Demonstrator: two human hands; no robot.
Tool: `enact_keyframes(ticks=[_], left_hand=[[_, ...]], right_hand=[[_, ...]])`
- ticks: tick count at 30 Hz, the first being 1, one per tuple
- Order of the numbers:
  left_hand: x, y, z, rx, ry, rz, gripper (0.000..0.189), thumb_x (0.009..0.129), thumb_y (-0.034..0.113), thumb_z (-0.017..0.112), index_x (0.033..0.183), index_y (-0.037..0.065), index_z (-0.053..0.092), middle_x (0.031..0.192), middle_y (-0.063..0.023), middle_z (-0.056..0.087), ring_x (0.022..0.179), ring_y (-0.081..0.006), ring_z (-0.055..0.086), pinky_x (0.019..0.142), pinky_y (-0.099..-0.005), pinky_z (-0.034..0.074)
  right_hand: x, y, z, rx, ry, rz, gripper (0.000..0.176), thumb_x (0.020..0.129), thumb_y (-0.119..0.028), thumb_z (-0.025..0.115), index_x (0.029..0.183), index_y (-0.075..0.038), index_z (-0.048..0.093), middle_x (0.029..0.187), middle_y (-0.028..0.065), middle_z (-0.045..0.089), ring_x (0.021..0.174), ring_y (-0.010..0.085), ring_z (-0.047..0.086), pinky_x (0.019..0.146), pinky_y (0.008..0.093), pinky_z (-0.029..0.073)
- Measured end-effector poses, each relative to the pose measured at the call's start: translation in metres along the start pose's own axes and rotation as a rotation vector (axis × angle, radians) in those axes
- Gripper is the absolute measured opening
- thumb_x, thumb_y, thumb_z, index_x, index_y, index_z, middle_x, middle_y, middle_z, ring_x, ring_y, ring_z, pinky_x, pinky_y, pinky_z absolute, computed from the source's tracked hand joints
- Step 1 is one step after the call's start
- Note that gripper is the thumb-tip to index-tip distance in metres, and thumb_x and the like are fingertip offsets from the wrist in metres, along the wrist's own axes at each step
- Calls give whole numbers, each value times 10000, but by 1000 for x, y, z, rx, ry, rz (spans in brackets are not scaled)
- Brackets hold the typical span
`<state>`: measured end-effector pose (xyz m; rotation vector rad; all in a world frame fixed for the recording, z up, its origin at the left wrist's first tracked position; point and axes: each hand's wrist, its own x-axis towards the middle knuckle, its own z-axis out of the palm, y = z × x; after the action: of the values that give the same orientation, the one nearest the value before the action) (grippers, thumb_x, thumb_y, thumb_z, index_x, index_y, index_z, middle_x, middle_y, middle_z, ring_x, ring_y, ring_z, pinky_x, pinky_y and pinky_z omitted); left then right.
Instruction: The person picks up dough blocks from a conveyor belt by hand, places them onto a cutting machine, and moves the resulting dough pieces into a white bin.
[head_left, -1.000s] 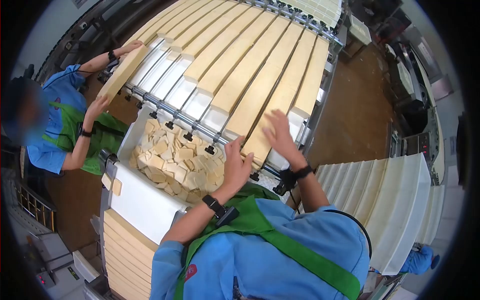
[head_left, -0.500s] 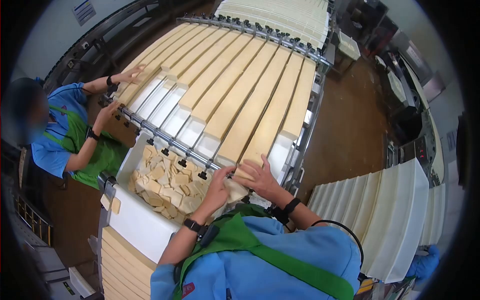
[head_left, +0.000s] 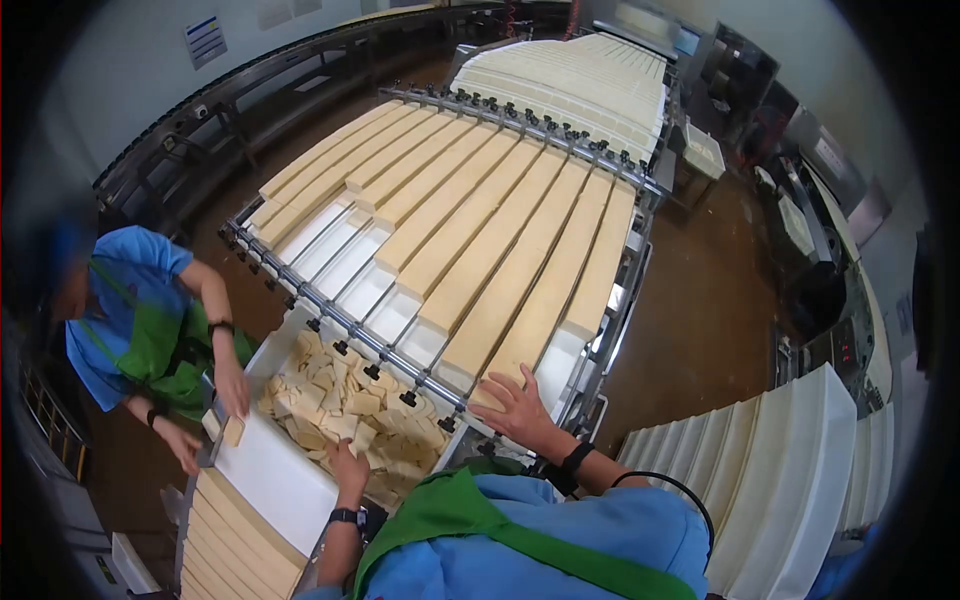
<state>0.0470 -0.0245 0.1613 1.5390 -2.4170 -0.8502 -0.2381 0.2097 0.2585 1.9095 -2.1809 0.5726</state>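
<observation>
My right hand [head_left: 515,408] holds the near end of a long pale-yellow bar [head_left: 540,320], thumb and fingers spread around it at the table's front rail. My left hand [head_left: 348,470] is low over a white bin of thin pale-yellow offcuts [head_left: 320,385]. At its fingertips is a thin slice [head_left: 363,437], apparently pinched, though the fingers partly hide the contact. Several similar bars lie side by side on the slatted table [head_left: 350,285], their near ends uneven.
At the left, a co-worker's hand [head_left: 232,388] is by the bin's corner, near a small slice [head_left: 233,432]. A black-knobbed rail [head_left: 340,310] separates table and bin. More bars [head_left: 235,530] are stacked at lower left. Tall white trays [head_left: 750,450] stand at right.
My left hand has moved from the bar's end down and left over the bin. My right hand stays at the bar. The co-worker's hands have left the bars for the bin's corner. The view has tilted up.
</observation>
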Motion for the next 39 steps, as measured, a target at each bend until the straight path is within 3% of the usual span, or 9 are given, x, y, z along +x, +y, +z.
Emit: enact_keyframes(ticks=[6, 10, 21, 24, 29, 33, 39], left_hand=[[-31, -22, 9, 194, -70, 301, 293, 762, 56, 644, 1054, 40, 667, 1114, -194, 575, 1155, -398, 522, 980, -491, 426], [-49, -24, 6, 326, 20, 512, 194, 753, 64, 624, 941, 39, 666, 1068, -172, 588, 1123, -380, 542, 948, -480, 441], [-49, -19, 8, 185, 90, 407, 78, 796, 68, 606, 849, 27, 646, 947, -166, 612, 1025, -359, 572, 877, -469, 484], [-48, -19, 7, 177, 87, 384, 78, 798, 77, 604, 836, 28, 652, 937, -169, 611, 992, -360, 572, 853, -467, 489], [-46, -33, 19, 256, 96, 377, 110, 782, 98, 606, 839, 24, 665, 993, -189, 625, 992, -369, 571, 881, -448, 487], [-52, -18, 9, 240, 145, 378, 80, 762, 63, 622, 834, 40, 649, 887, -146, 613, 921, -320, 592, 817, -415, 500], [-54, -22, 12, 185, 188, 385, 57, 791, 68, 614, 828, 39, 646, 877, -134, 615, 920, -309, 594, 813, -411, 500]], right_hand=[[2, 5, -1, -51, -61, -100, 359, 834, -191, 577, 1159, -292, 693, 1412, 70, 494, 1345, 268, 444, 1123, 670, 209], [7, 6, -4, -101, -107, -137, 333, 806, -189, 611, 1097, -315, 716, 1383, 62, 509, 1342, 260, 451, 1124, 669, 191], [17, 6, -16, -27, -151, -164, 266, 820, -237, 618, 1058, -259, 735, 1377, 73, 534, 1337, 259, 462, 1128, 653, 223], [13, 11, -8, -58, -103, -172, 266, 826, -237, 614, 1061, -261, 736, 1385, 74, 529, 1336, 266, 465, 1133, 656, 215], [11, 15, -1, -136, -196, -163, 312, 827, -182, 593, 1093, -265, 732, 1505, 77, 437, 1394, 285, 408, 1153, 680, 95], [19, 8, -11, -83, -216, -126, 279, 851, -161, 586, 1077, -234, 731, 1472, 65, 459, 1422, 278, 354, 1143, 691, 106], [24, 11, -6, -91, -199, -166, 242, 870, -167, 586, 1071, -182, 721, 1460, 58, 469, 1425, 281, 350, 1134, 696, 115]])
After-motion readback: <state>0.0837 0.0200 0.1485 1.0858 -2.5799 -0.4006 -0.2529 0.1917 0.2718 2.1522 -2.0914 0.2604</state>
